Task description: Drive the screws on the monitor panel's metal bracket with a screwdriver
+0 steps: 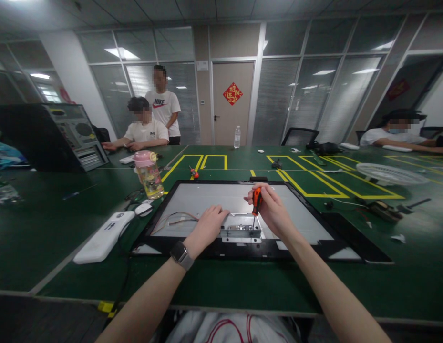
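Note:
A flat display panel (192, 197) with a black frame lies face down or flat on the green table, its grey-white surface upward. Near its front edge sits a metal bracket (239, 232). My left hand (209, 224), a watch on its wrist, grips the bracket's left end; some of its fingers are hidden. My right hand (273, 207) is closed around an orange and black screwdriver (257, 200), held nearly upright. The screwdriver's shaft points down at the right end of the bracket, and its tip appears to meet it. Thin wires (174, 218) lie on the panel at left.
Left of the panel are a white handheld device (103, 238) and a pink-lidded bottle (149, 176). A computer case (78, 138) stands far left. To the right lie a black strip (353, 238), a white ring (389, 174) and tools. Several people sit or stand beyond the table.

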Tool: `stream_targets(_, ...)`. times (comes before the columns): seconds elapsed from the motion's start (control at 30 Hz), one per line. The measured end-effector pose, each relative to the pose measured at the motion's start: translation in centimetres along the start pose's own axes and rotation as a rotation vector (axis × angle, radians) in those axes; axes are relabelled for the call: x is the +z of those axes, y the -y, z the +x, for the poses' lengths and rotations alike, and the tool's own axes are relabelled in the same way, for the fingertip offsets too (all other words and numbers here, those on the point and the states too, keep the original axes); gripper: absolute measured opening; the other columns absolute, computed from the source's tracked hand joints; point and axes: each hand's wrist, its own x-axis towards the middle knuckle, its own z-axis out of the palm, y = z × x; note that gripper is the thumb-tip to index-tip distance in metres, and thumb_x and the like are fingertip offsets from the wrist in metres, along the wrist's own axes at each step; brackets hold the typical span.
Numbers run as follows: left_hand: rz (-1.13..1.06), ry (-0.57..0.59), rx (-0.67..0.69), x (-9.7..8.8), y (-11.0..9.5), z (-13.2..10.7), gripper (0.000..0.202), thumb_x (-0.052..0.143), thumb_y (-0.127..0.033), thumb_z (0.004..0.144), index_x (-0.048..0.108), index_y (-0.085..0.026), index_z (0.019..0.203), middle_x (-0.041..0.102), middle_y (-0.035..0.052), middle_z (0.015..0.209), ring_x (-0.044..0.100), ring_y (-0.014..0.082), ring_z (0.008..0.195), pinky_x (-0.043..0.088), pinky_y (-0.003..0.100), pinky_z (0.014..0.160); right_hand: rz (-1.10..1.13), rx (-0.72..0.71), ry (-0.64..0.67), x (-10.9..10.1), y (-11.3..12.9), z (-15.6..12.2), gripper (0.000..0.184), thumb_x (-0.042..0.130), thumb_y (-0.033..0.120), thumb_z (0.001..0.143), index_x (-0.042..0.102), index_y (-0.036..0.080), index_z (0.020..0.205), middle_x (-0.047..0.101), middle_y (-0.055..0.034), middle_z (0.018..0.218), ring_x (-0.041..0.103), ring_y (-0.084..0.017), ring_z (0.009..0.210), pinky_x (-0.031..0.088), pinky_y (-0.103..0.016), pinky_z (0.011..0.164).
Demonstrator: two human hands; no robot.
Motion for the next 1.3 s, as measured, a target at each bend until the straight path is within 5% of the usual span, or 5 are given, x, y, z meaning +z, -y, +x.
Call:
stream_targets(0.2, 0.002, 0.02, 0.001, -0.07, -0.02, 0.11, 0.052, 0.042, 0.005, 0.085, 0.055, -0.019, 0.129, 0.058, 0.0102, 0.117, 0.053, 0.024, 0.108, 0.045, 0.035, 0.093, -0.075, -0.016, -0.057, -0.4, -0.21, 0.09, 0.027, 0.078, 0.052, 0.075, 0.07, 0.027, 0.083, 0.062, 0.002, 0.083, 0.059, -0.015, 0.078, 0.051, -0.033, 0.087)
stream_targets(0.63, 0.001, 0.021, -0.006, -0.31, -0.13, 0.01, 0.051, 0.041, 0.004, 0.087, 0.055, -0.019, 0.13, 0.059, 0.0098, 0.117, 0.053, 0.0239, 0.108, 0.046, 0.035, 0.094, -0.219, -0.127, -0.036, -0.53, -0.19, -0.13, 0.018, 0.069, 0.045, 0.086, 0.069, 0.027, 0.085, 0.063, -0.0003, 0.085, 0.058, -0.017, 0.081, 0.048, -0.031, 0.079)
stream_targets(0.83, -0.015, 0.014, 0.001, -0.05, 0.03, 0.04, 0.053, 0.042, 0.005, 0.086, 0.054, -0.02, 0.131, 0.058, 0.0097, 0.118, 0.053, 0.0238, 0.108, 0.045, 0.036, 0.094, -0.228, -0.079, -0.011, -0.36, 0.17, -0.3, 0.025, 0.066, 0.043, 0.089, 0.067, 0.029, 0.109, 0.066, 0.0001, 0.081, 0.061, -0.019, 0.081, 0.048, -0.033, 0.076)
stream_targets(1.17, -0.002, -0.004, 0.004, -0.01, -0.02, 0.01, 0.05, 0.04, 0.003, 0.087, 0.055, -0.019, 0.13, 0.059, 0.0098, 0.117, 0.053, 0.0236, 0.107, 0.046, 0.035, 0.093, -0.192, -0.087, -0.039, -0.26, -0.29, -0.31, 0.019, 0.078, 0.045, 0.077, 0.073, 0.027, 0.083, 0.065, 0.0003, 0.082, 0.06, -0.017, 0.08, 0.05, -0.032, 0.077)
stream_targets(1.3, 0.007, 0.017, -0.002, 0.0, 0.0, 0.16, 0.05, 0.04, 0.003, 0.088, 0.055, -0.02, 0.13, 0.059, 0.0101, 0.117, 0.054, 0.0232, 0.107, 0.046, 0.036, 0.094, -0.189, -0.05, 0.011, 0.03, 0.07, -0.5, 0.025, 0.07, 0.047, 0.085, 0.073, 0.027, 0.099, 0.067, -0.0002, 0.078, 0.062, -0.018, 0.074, 0.05, -0.032, 0.069)
